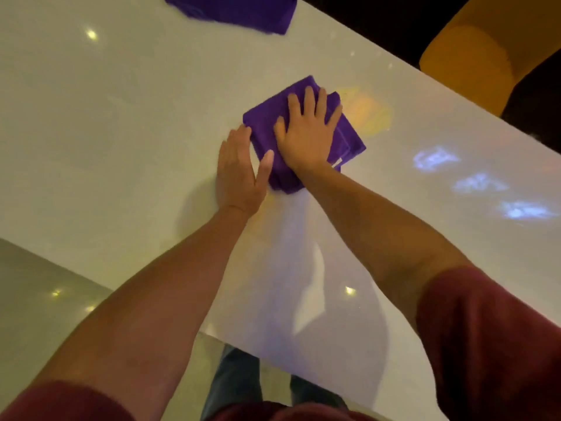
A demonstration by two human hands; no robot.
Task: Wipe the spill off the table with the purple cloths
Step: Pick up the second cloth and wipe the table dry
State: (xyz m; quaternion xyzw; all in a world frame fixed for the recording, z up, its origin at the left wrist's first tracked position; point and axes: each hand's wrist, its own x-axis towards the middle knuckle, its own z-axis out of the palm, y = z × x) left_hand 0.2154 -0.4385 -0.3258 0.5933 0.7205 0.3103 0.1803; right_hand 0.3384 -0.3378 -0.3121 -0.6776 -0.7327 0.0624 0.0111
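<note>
A folded purple cloth (349, 138) lies on the glossy white table (121, 132) near its middle. My right hand (306, 132) presses flat on top of the cloth, fingers spread. My left hand (239, 171) rests flat on the table against the cloth's left edge, its thumb touching the fabric. A second purple cloth (236, 10) lies at the far edge of the table, cut off by the top of the view. A yellowish patch (370, 112) shows on the table just right of the folded cloth; whether it is liquid or a reflection I cannot tell.
A yellow chair (473, 59) stands beyond the table's right edge. Bluish reflections (473, 180) shine on the table's right part. The table's near edge runs diagonally at the lower left, with grey floor (45, 284) below it.
</note>
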